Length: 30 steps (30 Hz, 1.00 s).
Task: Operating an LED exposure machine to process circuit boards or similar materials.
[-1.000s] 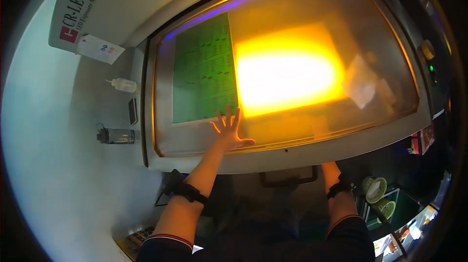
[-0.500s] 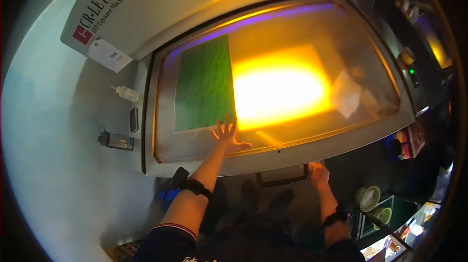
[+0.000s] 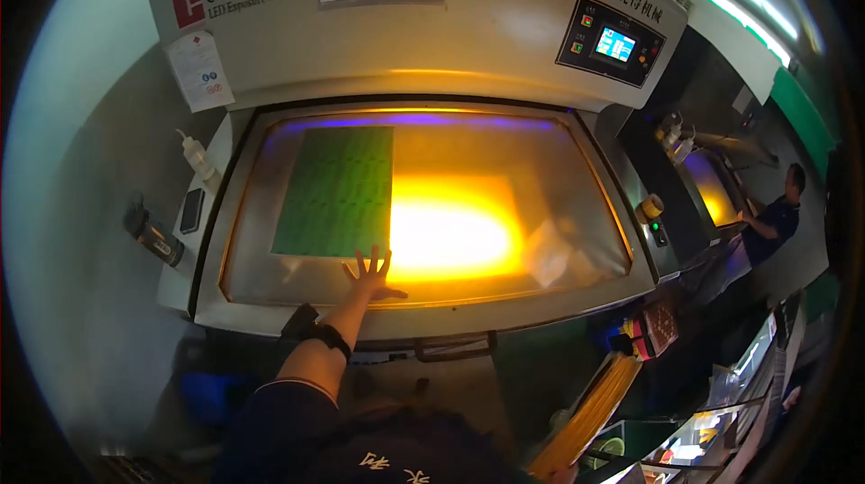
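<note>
My left hand [image 3: 369, 280] lies with fingers spread at the lower right corner of a green panel [image 3: 335, 194], its palm over the glass-like bed [image 3: 441, 143] of an exposure machine. Fingertips reach the panel's near edge; that hand holds nothing. At the lower edge of the picture, part of my right hand [image 3: 562, 474] shows, closed at the bottom end of a long, yellow-lit flat panel [image 3: 590, 412]. The panel leans slantwise beside the machine's front. Most of my right hand and its forearm are out of the picture.
A bright yellow glow [image 3: 450, 233] lights the bed beside the green panel. A bottle [image 3: 196, 158], phone [image 3: 191, 210] and dark flask [image 3: 155, 233] stand at left. A control screen [image 3: 615, 44] sits upper right. Another person [image 3: 773, 223] works at a second lit bed at right.
The view has tilted up, bringing the control screen and the other person in. My right hand has left the machine's front handle and is now low, at the yellow-lit panel. My left hand stays spread.
</note>
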### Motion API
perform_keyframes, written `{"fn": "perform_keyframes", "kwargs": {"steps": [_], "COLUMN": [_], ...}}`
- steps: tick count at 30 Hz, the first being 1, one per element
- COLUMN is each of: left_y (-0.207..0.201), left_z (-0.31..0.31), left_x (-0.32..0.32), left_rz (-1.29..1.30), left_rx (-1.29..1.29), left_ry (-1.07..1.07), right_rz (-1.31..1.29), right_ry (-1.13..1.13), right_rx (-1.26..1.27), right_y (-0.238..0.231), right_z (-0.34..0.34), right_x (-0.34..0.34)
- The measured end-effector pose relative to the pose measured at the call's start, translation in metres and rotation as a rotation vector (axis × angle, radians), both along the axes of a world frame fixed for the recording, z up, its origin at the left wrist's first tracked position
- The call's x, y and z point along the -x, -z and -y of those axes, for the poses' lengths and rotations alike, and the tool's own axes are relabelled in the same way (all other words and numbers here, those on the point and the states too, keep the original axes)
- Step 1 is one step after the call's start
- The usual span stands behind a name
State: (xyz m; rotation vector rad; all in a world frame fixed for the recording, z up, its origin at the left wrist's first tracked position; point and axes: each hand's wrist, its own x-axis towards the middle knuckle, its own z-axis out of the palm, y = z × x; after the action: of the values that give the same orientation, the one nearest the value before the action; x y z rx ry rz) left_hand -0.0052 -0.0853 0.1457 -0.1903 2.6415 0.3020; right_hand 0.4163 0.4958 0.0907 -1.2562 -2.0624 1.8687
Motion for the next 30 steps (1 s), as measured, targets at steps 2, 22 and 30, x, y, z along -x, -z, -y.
{"fn": "perform_keyframes", "kwargs": {"steps": [2, 22, 30], "left_y": [-0.004, -0.081, -0.084], "left_z": [-0.013, 0.163, 0.274], "left_x": [0.009, -0.15, 0.029], "left_rz": [0.0, 0.063, 0.02], "left_rx": [-0.032, 0.244, 0.106], "left_ry": [0.006, 0.265, 0.19], "right_rz": [-0.095, -0.779, -0.681], "right_ry": [-0.125, -1.685, -1.631], "right_rx": [-0.186, -1.181, -1.055], "right_y": [-0.014, -0.083, -0.106], "right_z": [-0.042, 0.404, 0.522], "right_x": [0.025, 0.385, 0.544]}}
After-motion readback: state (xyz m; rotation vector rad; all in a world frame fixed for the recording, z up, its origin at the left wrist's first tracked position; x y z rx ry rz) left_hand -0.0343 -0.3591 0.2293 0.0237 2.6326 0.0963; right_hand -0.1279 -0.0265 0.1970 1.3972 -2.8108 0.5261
